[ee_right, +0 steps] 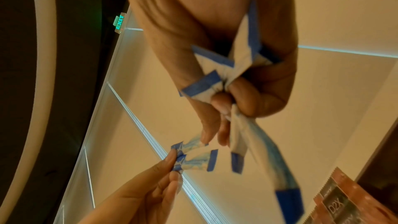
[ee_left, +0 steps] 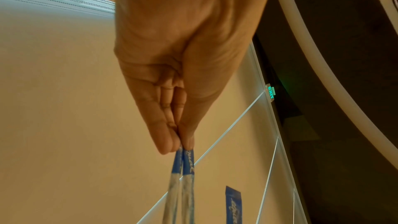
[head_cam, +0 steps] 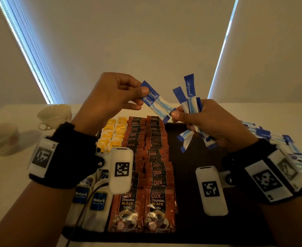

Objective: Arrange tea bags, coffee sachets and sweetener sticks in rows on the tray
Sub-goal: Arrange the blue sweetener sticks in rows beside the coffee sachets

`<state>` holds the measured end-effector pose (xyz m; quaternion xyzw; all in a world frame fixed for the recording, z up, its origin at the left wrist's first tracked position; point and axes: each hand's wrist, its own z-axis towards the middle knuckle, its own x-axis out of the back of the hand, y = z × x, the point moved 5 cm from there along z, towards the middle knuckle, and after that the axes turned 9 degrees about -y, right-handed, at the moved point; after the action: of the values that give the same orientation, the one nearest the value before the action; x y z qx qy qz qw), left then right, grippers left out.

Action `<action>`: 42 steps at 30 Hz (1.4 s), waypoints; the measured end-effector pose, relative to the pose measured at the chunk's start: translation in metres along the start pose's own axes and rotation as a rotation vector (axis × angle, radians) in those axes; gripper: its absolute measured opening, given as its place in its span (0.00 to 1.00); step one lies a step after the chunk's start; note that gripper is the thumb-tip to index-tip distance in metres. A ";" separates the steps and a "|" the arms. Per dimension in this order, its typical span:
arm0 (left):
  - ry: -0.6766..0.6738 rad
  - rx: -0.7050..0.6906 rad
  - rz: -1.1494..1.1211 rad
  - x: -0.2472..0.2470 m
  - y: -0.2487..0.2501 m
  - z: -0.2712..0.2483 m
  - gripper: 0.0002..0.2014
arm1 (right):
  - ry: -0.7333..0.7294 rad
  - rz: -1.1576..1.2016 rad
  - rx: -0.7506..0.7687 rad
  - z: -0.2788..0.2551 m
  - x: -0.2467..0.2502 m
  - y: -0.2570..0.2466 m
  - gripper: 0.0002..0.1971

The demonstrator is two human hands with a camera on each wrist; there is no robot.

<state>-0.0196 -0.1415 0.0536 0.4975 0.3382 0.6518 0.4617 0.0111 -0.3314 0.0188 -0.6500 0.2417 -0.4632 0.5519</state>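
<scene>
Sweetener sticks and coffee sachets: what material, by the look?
Sweetener sticks: likely matte printed paper; they crease softly in the right hand's grip and show no glare. Coffee sachets: likely glossy plastic or foil film, given bright highlights and serrated edges.

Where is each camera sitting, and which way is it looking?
Head view: on the person's head, looking forward and down at the tray; shows both hands, the left hand and right hand, and both wristbands.
Left wrist view: on the left wrist, looking along the palm and up at the wall; shows the left hand pinching two sweetener sticks.
Right wrist view: on the right wrist, looking along the palm; shows the right hand gripping a bunch of sticks, plus the left hand's fingers.
Shared: both wrist views show the green exit sign.
</scene>
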 end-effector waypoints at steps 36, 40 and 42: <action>0.043 0.044 -0.044 0.024 0.008 -0.005 0.09 | 0.033 -0.125 -0.832 0.041 0.079 0.119 0.16; 0.046 0.044 -0.019 0.025 0.008 -0.005 0.09 | -0.027 -0.105 -0.864 0.063 0.081 0.135 0.41; 0.043 0.045 -0.010 0.025 0.007 -0.005 0.10 | -0.018 -0.118 -0.845 0.078 0.083 0.143 0.50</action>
<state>-0.0280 -0.1207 0.0674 0.4921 0.3651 0.6523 0.4463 0.1448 -0.4009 -0.0846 -0.8359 0.3676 -0.3485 0.2116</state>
